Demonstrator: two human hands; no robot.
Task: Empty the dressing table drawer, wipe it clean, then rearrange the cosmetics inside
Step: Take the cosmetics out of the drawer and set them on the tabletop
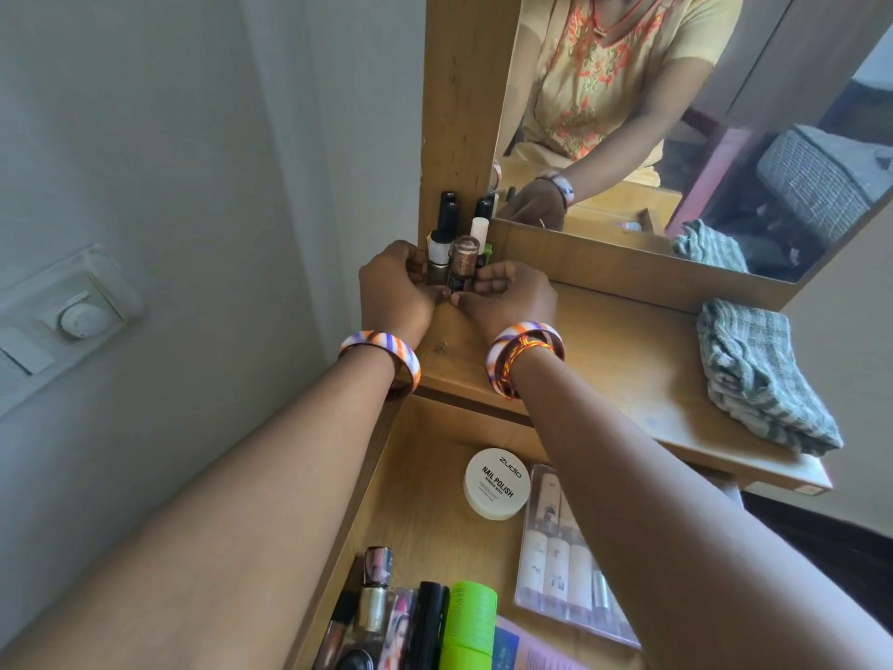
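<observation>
Several nail polish bottles point(456, 244) stand clustered at the back left corner of the wooden tabletop point(623, 360), against the mirror frame. My left hand point(396, 282) and my right hand point(507, 292) curl round the cluster from both sides. Below, the open drawer point(425, 456) holds a white round tub of nail polish remover wipes point(496, 483), a clear case of small bottles point(560, 568), a green tube point(466, 626), a black tube point(430, 621) and other cosmetics at its near left.
A folded grey checked cloth point(758, 374) lies at the right of the tabletop. The mirror point(700, 113) rises behind the top and reflects a person's arm. A wall with a switch panel point(72, 311) is at the left.
</observation>
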